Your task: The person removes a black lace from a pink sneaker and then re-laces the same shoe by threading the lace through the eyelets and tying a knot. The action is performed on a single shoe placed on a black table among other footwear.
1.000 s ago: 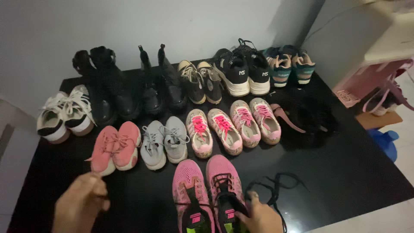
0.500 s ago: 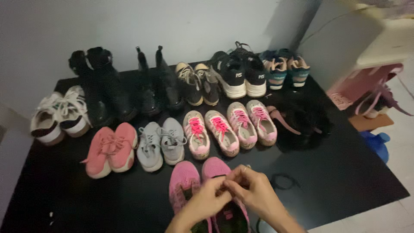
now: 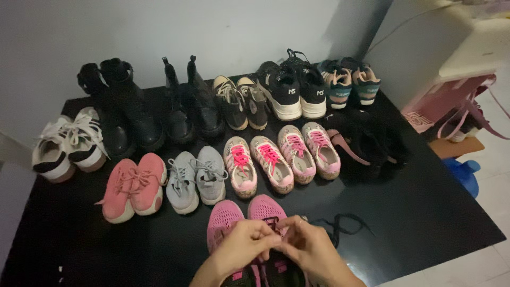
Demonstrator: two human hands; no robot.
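A pair of bright pink mesh sneakers (image 3: pixel 229 217) stands at the near edge of a black mat (image 3: pixel 419 212). My left hand (image 3: pixel 241 250) and my right hand (image 3: pixel 308 250) meet over the right pink sneaker (image 3: pixel 265 207), fingers pinched together at its lacing. A loose black shoelace (image 3: pixel 342 226) trails from under my right hand onto the mat to the right. What exactly each fingertip pinches is hidden by the fingers.
Rows of shoes fill the mat: salmon sneakers (image 3: pixel 133 186), grey sneakers (image 3: pixel 194 178), two patterned pairs with pink laces (image 3: pixel 281 159), black boots (image 3: pixel 127 111), white sneakers (image 3: pixel 69 143), black-and-white trainers (image 3: pixel 295 90), teal trainers (image 3: pixel 348 79). A pink basket (image 3: pixel 451 106) stands at right.
A second ago my hands were apart, the left one out on the mat. They have come together over the right pink sneaker, and the black lace now lies stretched out at right.
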